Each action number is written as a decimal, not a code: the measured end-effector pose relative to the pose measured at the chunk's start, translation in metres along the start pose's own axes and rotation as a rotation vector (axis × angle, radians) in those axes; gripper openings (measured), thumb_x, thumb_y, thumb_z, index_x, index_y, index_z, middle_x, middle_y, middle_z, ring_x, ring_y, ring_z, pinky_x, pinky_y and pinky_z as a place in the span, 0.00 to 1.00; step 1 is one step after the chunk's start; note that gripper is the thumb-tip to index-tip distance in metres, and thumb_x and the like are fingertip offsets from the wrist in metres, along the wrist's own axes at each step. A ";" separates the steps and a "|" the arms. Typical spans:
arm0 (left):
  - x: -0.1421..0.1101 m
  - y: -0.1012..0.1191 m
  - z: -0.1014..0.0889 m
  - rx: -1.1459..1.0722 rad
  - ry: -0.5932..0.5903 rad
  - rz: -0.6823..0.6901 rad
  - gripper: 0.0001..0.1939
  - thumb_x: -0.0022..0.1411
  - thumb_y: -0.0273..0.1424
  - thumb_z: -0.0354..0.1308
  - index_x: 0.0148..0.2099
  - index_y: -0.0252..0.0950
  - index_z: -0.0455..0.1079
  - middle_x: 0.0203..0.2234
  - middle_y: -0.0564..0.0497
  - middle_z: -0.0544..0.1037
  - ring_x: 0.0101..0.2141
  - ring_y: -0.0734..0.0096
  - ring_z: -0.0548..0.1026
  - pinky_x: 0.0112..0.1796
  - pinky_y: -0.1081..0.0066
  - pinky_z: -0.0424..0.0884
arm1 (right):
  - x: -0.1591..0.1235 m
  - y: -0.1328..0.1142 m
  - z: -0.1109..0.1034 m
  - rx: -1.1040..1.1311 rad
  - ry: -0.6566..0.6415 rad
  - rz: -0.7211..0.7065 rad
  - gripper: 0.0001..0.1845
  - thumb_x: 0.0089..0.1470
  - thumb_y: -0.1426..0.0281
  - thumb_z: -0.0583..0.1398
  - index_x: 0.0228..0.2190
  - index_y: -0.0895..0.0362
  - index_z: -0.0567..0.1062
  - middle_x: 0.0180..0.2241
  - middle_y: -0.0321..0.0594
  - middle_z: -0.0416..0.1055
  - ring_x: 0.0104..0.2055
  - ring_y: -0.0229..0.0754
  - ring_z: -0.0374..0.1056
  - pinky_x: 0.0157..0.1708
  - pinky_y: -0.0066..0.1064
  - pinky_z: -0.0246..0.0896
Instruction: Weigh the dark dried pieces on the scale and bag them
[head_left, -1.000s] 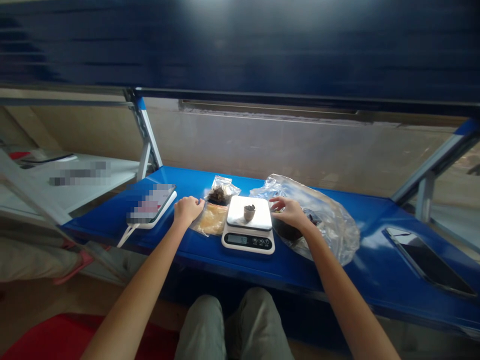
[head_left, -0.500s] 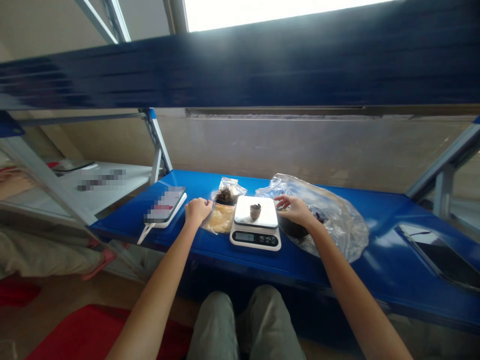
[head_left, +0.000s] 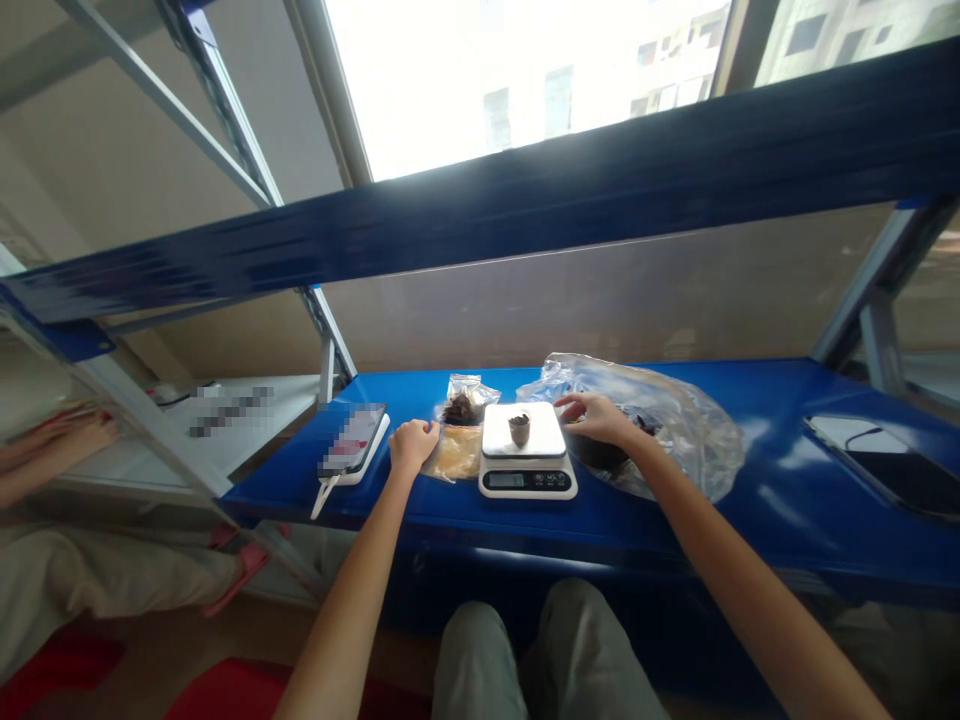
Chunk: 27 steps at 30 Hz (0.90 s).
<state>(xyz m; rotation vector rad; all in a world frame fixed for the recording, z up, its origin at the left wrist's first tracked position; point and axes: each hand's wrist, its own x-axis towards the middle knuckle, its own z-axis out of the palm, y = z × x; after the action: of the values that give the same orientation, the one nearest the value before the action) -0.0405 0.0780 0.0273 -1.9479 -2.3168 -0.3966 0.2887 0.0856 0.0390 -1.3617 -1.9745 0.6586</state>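
Small brown cup: the rounded cup [head_left: 519, 432] with dark crumbs at its mouth stands left of the right hand's fingertips and slightly nearer the body.
Cup axis: upright, mouth up; it looks about as wide as tall.
White digital scale: this flat-topped scale [head_left: 491, 445] bears the cup, its right edge just beside those fingertips.
Right hand: the nearer hand [head_left: 600, 417], fingers curled, gap narrow; whether they pinch anything, I cannot tell.
Clear crinkled plastic bag: the large bag [head_left: 705, 430] spreads beneath and right of the right hand.
Left hand: farther from the cup, loosely curled [head_left: 412, 444]; its hold is unclear.
Flat yellow packet: the packet [head_left: 457, 455] lies just right of the left hand, between it and the scale.
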 end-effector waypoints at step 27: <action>0.006 0.002 0.006 -0.022 0.033 -0.048 0.23 0.59 0.42 0.43 0.27 0.36 0.76 0.30 0.41 0.78 0.36 0.55 0.75 0.33 0.67 0.65 | -0.005 -0.049 0.019 0.165 0.316 -0.324 0.09 0.46 0.62 0.63 0.30 0.54 0.77 0.31 0.39 0.78 0.34 0.44 0.74 0.35 0.35 0.67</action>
<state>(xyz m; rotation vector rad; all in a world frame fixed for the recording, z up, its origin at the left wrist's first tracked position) -0.0391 0.0858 0.0230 -1.8836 -2.3525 -0.4565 0.2452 0.0638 0.0600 -0.9517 -1.7862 0.4145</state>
